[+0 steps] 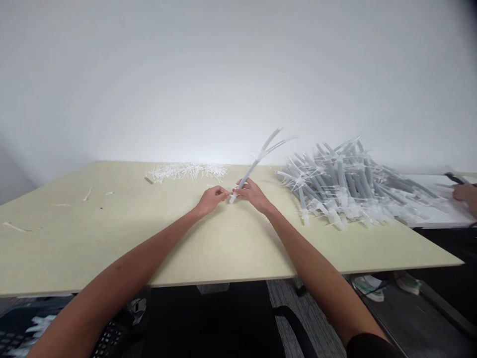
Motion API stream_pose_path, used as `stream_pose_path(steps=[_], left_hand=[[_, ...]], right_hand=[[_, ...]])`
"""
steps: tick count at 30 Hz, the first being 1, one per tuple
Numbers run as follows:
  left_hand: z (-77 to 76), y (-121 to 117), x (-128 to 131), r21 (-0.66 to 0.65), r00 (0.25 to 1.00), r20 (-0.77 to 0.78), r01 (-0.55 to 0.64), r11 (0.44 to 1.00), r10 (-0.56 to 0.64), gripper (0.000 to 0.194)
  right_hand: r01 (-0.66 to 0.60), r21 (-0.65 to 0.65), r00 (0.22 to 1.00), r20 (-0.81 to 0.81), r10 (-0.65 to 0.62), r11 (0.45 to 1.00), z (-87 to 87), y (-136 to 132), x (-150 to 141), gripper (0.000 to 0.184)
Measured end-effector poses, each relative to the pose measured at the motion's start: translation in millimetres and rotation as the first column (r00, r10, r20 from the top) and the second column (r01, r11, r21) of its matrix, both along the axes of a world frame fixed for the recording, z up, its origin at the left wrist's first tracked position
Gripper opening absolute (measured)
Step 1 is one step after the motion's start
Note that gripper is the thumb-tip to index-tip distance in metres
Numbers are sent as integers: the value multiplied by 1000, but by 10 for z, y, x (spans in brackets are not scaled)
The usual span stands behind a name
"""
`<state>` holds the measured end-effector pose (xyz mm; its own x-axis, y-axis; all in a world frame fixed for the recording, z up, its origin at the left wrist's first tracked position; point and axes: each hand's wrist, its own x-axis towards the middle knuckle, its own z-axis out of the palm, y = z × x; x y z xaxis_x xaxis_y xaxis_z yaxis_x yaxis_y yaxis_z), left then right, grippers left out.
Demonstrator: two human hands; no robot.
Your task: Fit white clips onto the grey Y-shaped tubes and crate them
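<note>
My right hand [251, 195] grips the lower end of a grey plastic tube [253, 166], which rises up and away from me over the table and forks into two thin arms near the top. A white cable tie [262, 155] circles it near the fork. My left hand [210, 200] reaches in from the left, its fingertips pinched on a thin white strip [228, 194] at the tube's lower end, close to my right hand. The strip's exact shape is hard to make out.
A large heap of grey tubes with white ties [346, 186] lies on the pale yellow table [112, 233] to the right. Far ahead lies a pile of white plastic offcuts [186, 171]. At far right, a co-worker's hand [464, 193] holds a dark tool over a white board.
</note>
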<state>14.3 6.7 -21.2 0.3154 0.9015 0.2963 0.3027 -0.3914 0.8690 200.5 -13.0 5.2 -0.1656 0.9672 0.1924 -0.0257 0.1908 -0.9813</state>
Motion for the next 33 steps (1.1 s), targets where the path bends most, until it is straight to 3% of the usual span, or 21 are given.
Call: stream_pose_path(steps=[5,9,14,17,19,22,25,27,33], left_hand=[[86,-146,83,0,995,95,27,1000,-27,39],[211,-395,172,219,990,141,-61,974,30,34],[296,-648,245,594,995,95,-88,799,39,34],[301,-702,247,695,999,15,-44,718,47,37],[308,-713,249,712,999,3,-37,701,50,36],[323,-694,269,623,994,77,-106,775,74,30],[307,-613,291,384,973,194,-190,903,123,28],[270,-531,292,234,964,231,-189,954,134,28],[170,-348,251,110,942,293,-202,973,162,26]], right_hand=[[-58,13,976,-210,59,998,41,-25,8,33],[-119,-16,938,-330,107,993,104,-40,35,30],[-242,-8,876,-432,216,970,208,-89,49,26],[-266,-6,875,-422,239,964,250,-129,51,26],[-268,-3,878,-413,243,964,264,-148,49,24],[-259,4,888,-393,239,966,257,-151,32,27],[-213,43,912,-349,215,976,221,-128,-1,30],[-185,83,928,-314,202,979,192,-112,-25,29],[-157,121,945,-270,185,980,152,-108,-89,32]])
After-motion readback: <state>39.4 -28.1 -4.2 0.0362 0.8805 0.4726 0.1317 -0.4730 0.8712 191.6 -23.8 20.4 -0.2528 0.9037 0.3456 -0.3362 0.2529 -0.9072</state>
